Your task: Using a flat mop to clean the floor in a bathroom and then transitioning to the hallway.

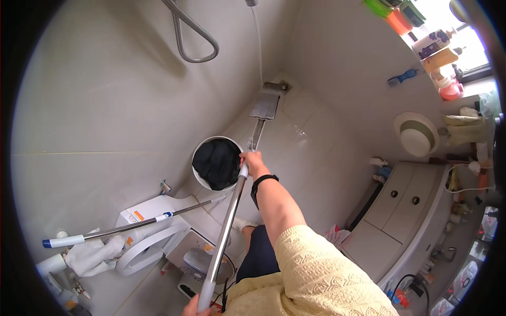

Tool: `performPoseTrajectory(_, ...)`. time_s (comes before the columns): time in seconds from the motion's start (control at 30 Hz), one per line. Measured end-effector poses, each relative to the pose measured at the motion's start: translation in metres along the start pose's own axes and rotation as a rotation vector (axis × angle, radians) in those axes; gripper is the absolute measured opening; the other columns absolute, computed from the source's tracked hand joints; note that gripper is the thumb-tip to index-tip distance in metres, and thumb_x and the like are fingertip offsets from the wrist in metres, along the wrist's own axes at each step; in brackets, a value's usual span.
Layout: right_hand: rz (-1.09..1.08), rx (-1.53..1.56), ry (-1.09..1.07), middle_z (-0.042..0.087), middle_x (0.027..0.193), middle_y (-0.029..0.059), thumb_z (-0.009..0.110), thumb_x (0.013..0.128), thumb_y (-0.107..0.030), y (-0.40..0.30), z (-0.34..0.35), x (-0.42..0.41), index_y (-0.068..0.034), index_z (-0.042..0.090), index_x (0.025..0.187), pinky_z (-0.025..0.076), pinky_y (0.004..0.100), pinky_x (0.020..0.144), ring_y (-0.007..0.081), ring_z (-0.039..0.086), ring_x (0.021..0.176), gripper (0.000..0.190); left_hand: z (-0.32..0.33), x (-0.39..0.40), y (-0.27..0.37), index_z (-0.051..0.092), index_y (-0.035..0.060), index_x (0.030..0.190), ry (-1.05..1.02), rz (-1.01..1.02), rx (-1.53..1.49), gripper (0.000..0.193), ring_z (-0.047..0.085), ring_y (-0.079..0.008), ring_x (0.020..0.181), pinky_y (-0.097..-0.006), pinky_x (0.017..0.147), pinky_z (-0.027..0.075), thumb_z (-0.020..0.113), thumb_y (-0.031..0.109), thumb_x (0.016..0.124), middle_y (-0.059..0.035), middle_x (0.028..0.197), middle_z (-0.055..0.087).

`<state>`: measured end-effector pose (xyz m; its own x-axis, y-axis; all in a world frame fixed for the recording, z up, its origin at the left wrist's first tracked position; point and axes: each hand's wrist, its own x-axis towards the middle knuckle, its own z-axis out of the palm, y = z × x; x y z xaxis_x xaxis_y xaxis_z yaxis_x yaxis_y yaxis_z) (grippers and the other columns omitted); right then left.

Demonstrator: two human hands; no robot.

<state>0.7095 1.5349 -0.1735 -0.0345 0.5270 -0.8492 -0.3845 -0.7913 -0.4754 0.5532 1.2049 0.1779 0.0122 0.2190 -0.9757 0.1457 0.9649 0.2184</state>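
Note:
A long-handled flat mop [224, 233] with a metal pole runs from the bottom of the view up to the far corner. My right hand [252, 161], with a black band on the wrist, grips the upper part of the pole near a clear plastic joint. Lower down, my left hand [196, 307] holds the pole's grey end grip and is partly cut off by the frame. The grey mop head [265, 106] lies in the corner beside a floor drain [284, 86]. A thin stream of water [259, 47] falls from a spout [251, 2] onto or just beside it.
A white bucket [194, 173] with dark cloth [216, 164] in it stands left of my right hand. Another pole [130, 227] lies across the toilet [152, 249]. A vanity cabinet [389, 213] stands at right. A shower hose [197, 57] hangs above; bottles [435, 44] line the windowsill.

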Motion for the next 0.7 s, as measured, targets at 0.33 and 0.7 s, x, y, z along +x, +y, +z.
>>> performPoseTrajectory(0.33, 0.001, -0.011, -0.017, 0.044, 0.049, 0.0079, 0.054, 0.068, 0.000, -0.044, 0.012, 0.015, 0.000, 0.043, 0.066, 0.039, 0.0300, 0.034, 0.0187, 0.044, 0.038, 0.011, 0.016, -0.060, 0.002, 0.042, 0.0005, 0.110, 0.148, 0.184, 0.185, 0.033, 0.049, -0.0185, 0.086, -0.0303, 0.073, 0.041, 0.047, 0.009, 0.079, -0.0101, 0.092, 0.052)
performPoseTrajectory(0.7, -0.050, 0.020, 0.026, 0.045, 0.051, 0.0082, 0.053, 0.068, -0.001, -0.039, 0.005, 0.022, 0.000, 0.044, 0.068, 0.038, 0.0293, 0.034, 0.0178, 0.044, 0.039, 0.010, 0.014, -0.037, 0.013, 0.041, 0.0006, 0.111, 0.105, 0.249, 0.202, 0.034, 0.048, -0.0189, 0.086, -0.0305, 0.073, 0.041, 0.047, 0.008, 0.078, -0.0104, 0.092, 0.051)
